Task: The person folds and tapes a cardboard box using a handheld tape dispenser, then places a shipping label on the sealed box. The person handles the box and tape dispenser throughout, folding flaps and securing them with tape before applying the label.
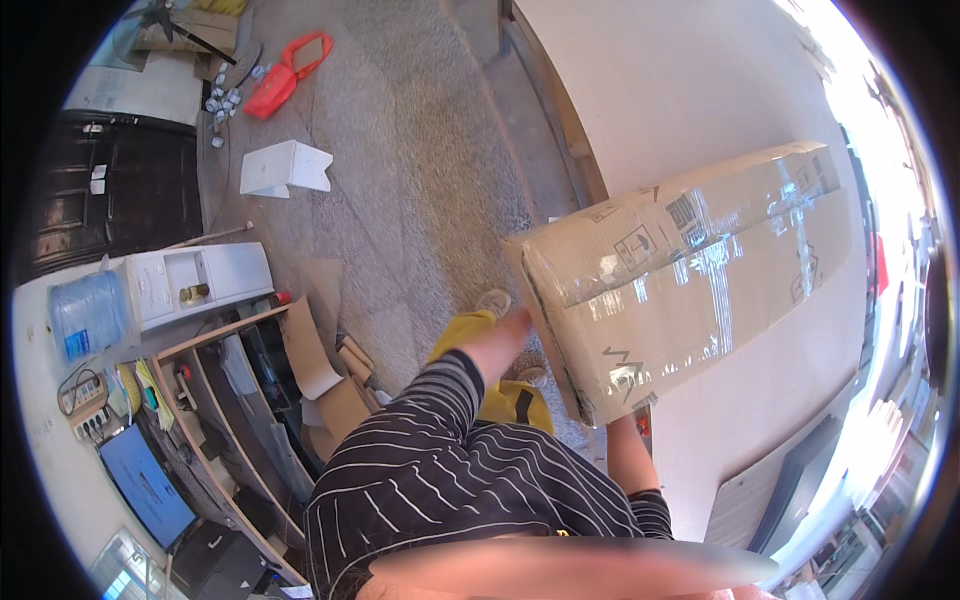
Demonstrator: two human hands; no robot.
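Observation:
A large taped cardboard box (690, 270) lies slantwise over the pale tabletop (640, 80), its left end sticking out past the table's edge. Against that end is my left hand (515, 328), closed on the box at its far side, with the fingertips hidden by the cardboard. My right hand (624, 432) holds the same end from below at the near corner, and the box covers most of its fingers. A small red object (643, 424) shows beside my right hand; its kind cannot be made out.
A wooden shelf unit (225, 400) and cardboard sheets (335, 400) stand to my left. On the floor farther off are a white folded board (287, 168) and a red bag (272, 92). Dark panels (800, 485) lean by the table's near right side.

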